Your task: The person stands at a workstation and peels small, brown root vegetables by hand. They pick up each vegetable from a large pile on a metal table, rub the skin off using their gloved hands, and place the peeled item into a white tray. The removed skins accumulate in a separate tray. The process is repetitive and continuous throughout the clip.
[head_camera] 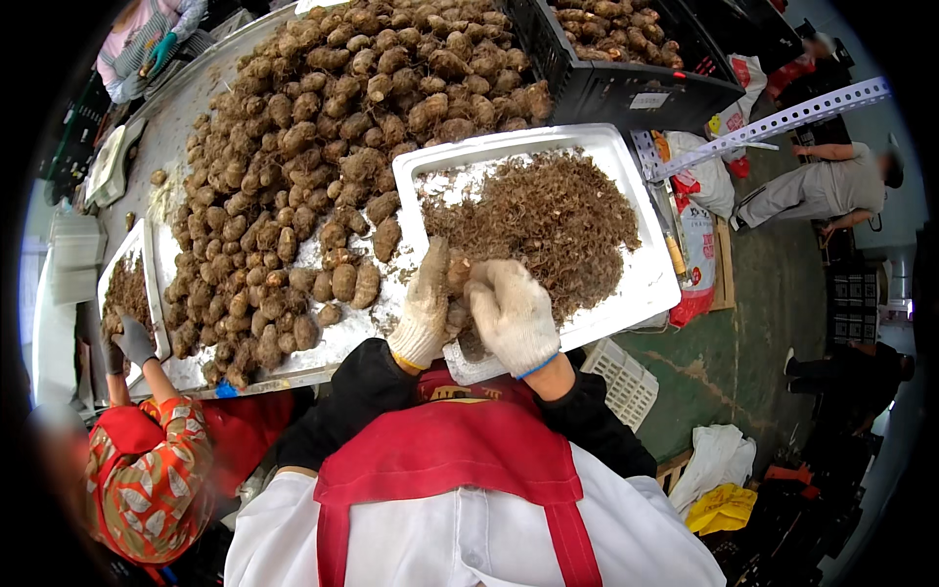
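Observation:
Over the near left edge of a white foam tray [645, 290], my two hands meet at a brown taro corm [458, 273]. My left hand [423, 312], in an off-white knit glove, steadies it from the left with fingers pointing away from me. My right hand [516, 315], gloved alike, has its fingers bent against the corm's right side; their tips are partly hidden. More corms [458, 317] show below, between my wrists. A heap of brown root fibres and peelings [535, 220] lies in the tray. Left of it spreads a large pile of hairy taro corms [293, 169].
A black plastic crate [623, 95] of corms stands beyond the tray, near a perforated metal bar [777, 128]. At left, a co-worker's gloved hands [132, 341] are over another foam tray [150, 293]. A white plastic basket [623, 381] is beside me. Other people stand farther off.

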A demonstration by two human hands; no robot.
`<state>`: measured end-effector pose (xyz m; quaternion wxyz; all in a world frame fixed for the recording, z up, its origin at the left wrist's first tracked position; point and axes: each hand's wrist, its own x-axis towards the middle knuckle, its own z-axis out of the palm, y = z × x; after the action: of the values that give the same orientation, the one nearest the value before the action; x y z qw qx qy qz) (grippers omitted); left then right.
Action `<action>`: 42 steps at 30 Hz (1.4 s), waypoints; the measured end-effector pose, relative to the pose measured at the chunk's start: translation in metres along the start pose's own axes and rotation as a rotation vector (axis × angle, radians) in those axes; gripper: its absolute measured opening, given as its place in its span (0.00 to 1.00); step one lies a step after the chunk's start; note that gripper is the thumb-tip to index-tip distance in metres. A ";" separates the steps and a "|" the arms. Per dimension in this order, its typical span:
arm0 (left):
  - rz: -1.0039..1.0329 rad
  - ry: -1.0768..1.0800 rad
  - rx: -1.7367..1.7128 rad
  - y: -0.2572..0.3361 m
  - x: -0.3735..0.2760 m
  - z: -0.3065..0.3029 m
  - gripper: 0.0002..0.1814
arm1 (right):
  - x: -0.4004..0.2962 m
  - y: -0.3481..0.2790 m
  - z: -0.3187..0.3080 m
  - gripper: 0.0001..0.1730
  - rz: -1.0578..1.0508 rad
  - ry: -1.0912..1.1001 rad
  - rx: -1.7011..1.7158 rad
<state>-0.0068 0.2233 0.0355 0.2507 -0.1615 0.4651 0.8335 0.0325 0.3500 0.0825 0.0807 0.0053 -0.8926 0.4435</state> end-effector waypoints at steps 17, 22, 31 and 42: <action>-0.243 -0.383 -0.422 -0.015 0.026 -0.037 0.27 | 0.003 0.004 0.004 0.09 -0.014 -0.032 -0.055; -0.225 -0.072 -0.240 0.019 0.004 0.007 0.27 | -0.003 0.001 -0.004 0.09 0.116 -0.033 0.061; -0.509 -0.374 -0.434 0.004 0.015 -0.023 0.30 | 0.011 0.002 -0.013 0.13 -0.069 -0.046 0.019; -0.075 -0.323 0.493 0.000 -0.015 -0.019 0.32 | 0.026 0.039 -0.015 0.13 0.200 -0.089 -0.249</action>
<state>0.0068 0.2031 0.0333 0.3835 0.0219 0.6014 0.7006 0.0059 0.3873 0.0649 -0.0032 -0.0738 -0.9394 0.3348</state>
